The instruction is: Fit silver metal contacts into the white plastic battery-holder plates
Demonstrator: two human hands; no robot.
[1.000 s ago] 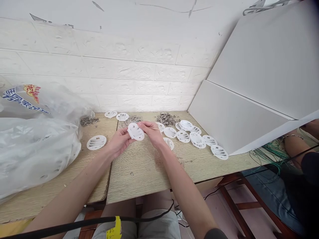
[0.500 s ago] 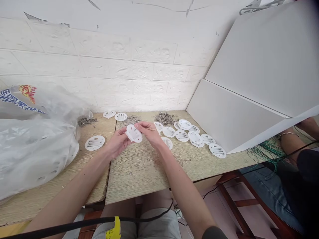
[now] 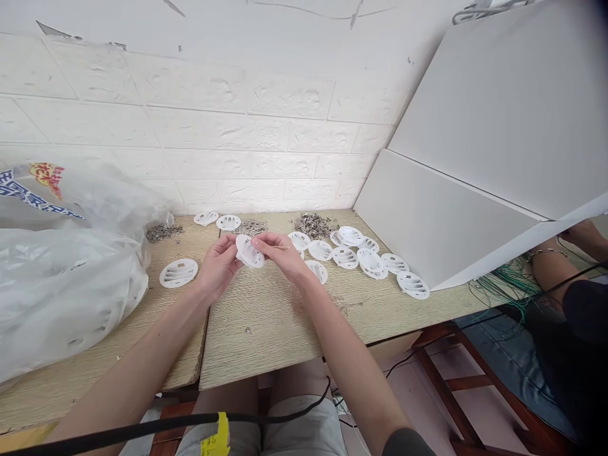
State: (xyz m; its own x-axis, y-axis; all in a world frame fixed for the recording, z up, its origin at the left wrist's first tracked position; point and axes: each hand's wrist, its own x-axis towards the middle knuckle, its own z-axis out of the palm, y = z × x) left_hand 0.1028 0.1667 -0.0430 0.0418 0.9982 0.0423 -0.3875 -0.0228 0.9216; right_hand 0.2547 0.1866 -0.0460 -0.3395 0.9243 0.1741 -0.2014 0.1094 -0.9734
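Note:
In front of me, above the table, my left hand (image 3: 221, 263) is closed on the left edge of a white round plastic piece (image 3: 247, 254) with long slots. The piece is tilted, its slotted face partly turned up. My right hand (image 3: 278, 253) pinches the same piece from the right, thumb on its upper face. A thin light stick shows along the right fingers; I cannot make out what it is. Behind the hands lie small metal parts (image 3: 253, 227) in a heap. Several similar white pieces (image 3: 345, 258) are spread to the right, some overlapping.
A large plastic bag (image 3: 71, 285) fills the left side, near a lone round piece (image 3: 178, 273). Another metal heap (image 3: 313, 225) lies by the wall. White panels (image 3: 456, 215) stand at the right; beyond are green wires (image 3: 513, 288) and another person's arm (image 3: 546, 266).
The held piece has moved slightly left and up and is turned to another tilt. My right thumb has shifted onto its face. Both hands still hold it.

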